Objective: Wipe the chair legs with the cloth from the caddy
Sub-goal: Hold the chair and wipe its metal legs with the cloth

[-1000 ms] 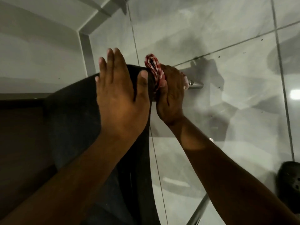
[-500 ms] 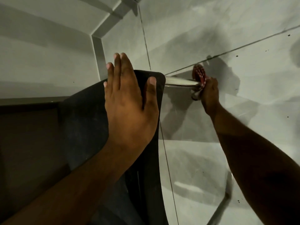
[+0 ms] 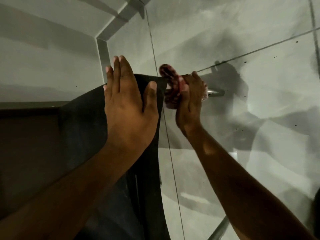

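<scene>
Underneath, the tiled floor (image 3: 225, 32) fills most of the view, pale grey with dark grout lines and a few small dark specks. Over it, the black chair seat (image 3: 83, 135) takes up the lower left, seen from above, its rounded corner reaching toward the middle of the frame. The left hand (image 3: 128, 104) lies flat on that corner, open, fingers straight and together, thumb spread along the seat's edge; it grips nothing. Just beside it, the right hand (image 3: 189, 99) is curled closed around the red and white cloth (image 3: 171, 87), which is bunched about the metal chair leg (image 3: 215, 93) right where the leg comes out from under the seat. A short shiny end of that leg pokes out past the hand toward the right, over a dark shadow on the tiles. A second metal leg (image 3: 220, 229) slants across the lower edge, partly hidden behind the right forearm.
</scene>
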`<state>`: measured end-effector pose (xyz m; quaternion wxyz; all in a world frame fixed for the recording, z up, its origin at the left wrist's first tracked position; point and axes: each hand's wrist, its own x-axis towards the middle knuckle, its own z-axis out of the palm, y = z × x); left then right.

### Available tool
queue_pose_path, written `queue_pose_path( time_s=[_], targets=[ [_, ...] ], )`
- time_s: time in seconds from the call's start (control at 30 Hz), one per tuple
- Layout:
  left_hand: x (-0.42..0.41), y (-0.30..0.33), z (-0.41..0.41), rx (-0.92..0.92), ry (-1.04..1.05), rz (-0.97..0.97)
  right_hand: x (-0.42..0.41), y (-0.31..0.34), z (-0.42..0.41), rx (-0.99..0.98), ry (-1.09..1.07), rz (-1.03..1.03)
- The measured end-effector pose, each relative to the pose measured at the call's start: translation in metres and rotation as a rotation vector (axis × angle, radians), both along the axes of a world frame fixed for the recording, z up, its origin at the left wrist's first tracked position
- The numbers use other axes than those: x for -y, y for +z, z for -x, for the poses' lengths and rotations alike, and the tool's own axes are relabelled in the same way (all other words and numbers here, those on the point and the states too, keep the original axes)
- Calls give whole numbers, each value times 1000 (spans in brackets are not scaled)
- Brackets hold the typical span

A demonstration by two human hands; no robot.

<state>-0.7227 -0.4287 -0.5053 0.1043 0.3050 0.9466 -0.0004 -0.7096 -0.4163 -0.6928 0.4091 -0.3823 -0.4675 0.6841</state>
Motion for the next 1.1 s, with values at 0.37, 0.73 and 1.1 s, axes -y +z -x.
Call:
queue_pose_path(
  time_s=[0.37, 0.73, 1.1],
  targets=[
    [5, -2, 3, 10, -20, -44, -49, -153, -6, -33, 52, 864],
    [1, 0, 1, -2, -6, -3, -3, 27, -5, -94, 117, 296],
    [4, -2, 3, -4, -6, -48, 1, -91, -2, 30, 129, 425]
  ],
)
